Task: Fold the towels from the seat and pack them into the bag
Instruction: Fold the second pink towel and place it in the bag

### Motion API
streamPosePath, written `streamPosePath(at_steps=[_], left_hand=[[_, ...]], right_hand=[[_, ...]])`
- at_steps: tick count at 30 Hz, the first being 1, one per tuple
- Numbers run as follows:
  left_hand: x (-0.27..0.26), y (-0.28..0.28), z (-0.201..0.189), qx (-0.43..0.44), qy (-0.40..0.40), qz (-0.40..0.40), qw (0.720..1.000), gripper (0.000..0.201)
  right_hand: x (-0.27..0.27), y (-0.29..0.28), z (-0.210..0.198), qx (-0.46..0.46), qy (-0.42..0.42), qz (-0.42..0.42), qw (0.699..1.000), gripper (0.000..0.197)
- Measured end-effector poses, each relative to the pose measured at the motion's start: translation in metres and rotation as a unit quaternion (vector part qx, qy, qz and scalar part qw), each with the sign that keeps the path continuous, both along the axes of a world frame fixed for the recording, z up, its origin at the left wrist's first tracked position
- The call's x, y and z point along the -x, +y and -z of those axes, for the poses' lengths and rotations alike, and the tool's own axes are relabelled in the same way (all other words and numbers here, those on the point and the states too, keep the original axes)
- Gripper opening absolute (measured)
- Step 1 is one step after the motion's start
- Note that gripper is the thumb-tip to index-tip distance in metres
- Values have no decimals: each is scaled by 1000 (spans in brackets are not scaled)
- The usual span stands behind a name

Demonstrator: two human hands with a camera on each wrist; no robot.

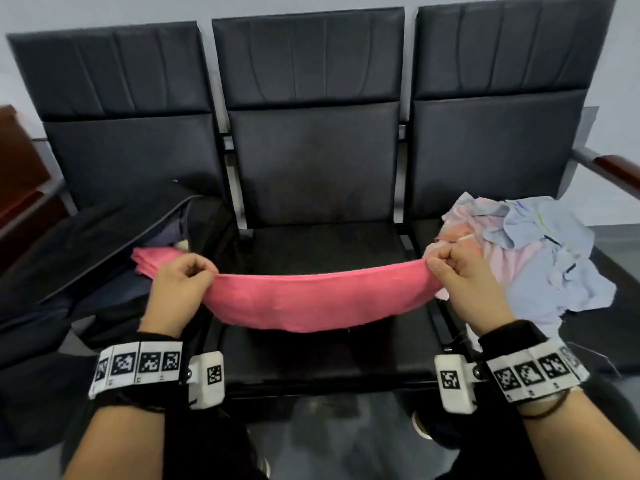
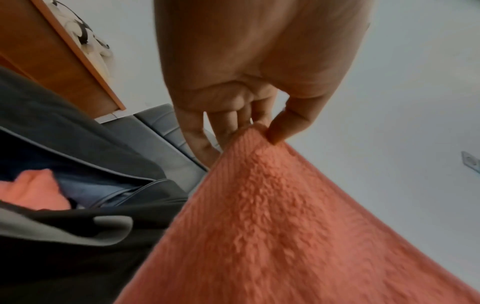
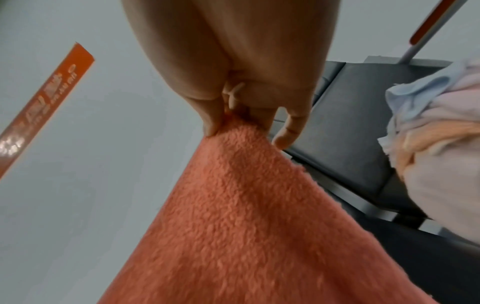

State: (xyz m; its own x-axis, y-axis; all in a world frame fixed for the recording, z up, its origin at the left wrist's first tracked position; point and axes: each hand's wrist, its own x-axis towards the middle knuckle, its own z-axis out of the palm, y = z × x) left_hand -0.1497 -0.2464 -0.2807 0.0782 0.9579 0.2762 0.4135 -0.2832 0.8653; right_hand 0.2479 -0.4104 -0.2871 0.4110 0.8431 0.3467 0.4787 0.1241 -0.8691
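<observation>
Pink terry towel (image 1: 311,299) is stretched out in the air over the middle seat (image 1: 329,244), with the left hand (image 1: 180,285) pinching one top corner between thumb and fingertips and the right hand (image 1: 464,285) pinching the other, so it sags a bit in between. Looks to me like the fold on this one hasn't really started yet. Progress-wise, one pink folded towel (image 1: 152,261) already pokes out of the open black bag (image 1: 104,258) on the left seat, so at least one is packed, can't tell if there are more under it. Still a crumpled heap of pale blue, pink and peach towels (image 1: 526,258) on the right seat, so I'd say plenty left. Seating is a row of three black padded chairs, kinda worn, with metal frame and a wood-topped armrest (image 1: 613,168) on the right, against a plain pale wall, with grey floor below.
</observation>
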Motion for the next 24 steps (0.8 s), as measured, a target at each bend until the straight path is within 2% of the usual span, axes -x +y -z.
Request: streamPosePath(at_steps=[3,7,12,24], left_hand=[[5,-6,20,53,38,22,998,31],[6,-8,46,115,44,35,992,27],[-2,1,76,179,59,37,981,28],[-24,44,116,165,129,-13,978,29]], right_hand=[[-5,-5,16,49,26,-15,998,24],[-8,-3,37,93,47,-16,994,19],[-13,7,71,135,57,23,989,19],[-23,79,107,156,46,81,983,14]])
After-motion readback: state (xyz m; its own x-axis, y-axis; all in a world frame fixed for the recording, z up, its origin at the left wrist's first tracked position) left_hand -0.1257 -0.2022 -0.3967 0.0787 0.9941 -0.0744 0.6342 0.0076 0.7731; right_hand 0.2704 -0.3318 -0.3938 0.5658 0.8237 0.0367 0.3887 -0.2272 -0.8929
